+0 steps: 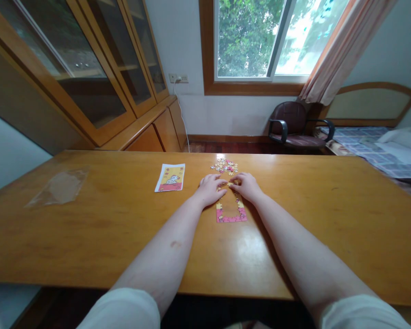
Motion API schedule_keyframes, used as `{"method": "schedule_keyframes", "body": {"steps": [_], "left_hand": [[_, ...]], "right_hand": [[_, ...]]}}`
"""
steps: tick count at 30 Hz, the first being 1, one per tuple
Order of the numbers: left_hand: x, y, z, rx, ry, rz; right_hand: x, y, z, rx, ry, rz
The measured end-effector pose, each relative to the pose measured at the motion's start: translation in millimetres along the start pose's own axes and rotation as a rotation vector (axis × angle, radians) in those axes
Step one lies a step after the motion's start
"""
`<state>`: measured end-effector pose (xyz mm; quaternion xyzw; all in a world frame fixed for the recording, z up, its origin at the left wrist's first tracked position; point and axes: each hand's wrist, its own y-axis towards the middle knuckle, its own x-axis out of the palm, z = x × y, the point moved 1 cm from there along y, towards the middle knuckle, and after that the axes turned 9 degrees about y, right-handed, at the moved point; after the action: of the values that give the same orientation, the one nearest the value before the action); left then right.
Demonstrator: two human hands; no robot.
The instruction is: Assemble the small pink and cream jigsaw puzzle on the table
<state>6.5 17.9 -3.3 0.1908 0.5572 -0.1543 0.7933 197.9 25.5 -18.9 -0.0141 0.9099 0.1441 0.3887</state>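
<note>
A jigsaw puzzle border, pink along the near edge and yellow higher up, lies on the table with bare wood inside it. My left hand rests over its upper left side, fingers stretched out and thumb apart, touching the edge pieces. At the top of the border, my right hand pinches a small yellow puzzle piece between thumb and fingertips. Just beyond both hands is a heap of loose puzzle pieces. My fingers hide parts of the border's upper sides.
Left of my hands lies a picture card with a white animal on yellow and pink. A clear plastic bag lies farther left on the wooden table. Behind the table stand a glass-fronted cabinet, an office chair and a bed.
</note>
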Motion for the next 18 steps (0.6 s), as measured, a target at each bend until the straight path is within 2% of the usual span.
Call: {"method": "schedule_keyframes", "body": {"steps": [5, 10, 18], "left_hand": [[-2.3, -1.1, 1.4, -0.006, 0.009, -0.016], [-1.9, -1.4, 0.9, -0.006, 0.028, -0.026], [1.2, -1.0, -0.5, -0.021, 0.008, -0.051]], "right_hand": [[-7.0, 0.2, 2.2, 0.113, -0.009, 0.085], [-12.6, -1.0, 2.3, 0.211, -0.033, 0.060], [-12.9, -2.2, -0.4, 0.204, -0.090, 0.006]]}}
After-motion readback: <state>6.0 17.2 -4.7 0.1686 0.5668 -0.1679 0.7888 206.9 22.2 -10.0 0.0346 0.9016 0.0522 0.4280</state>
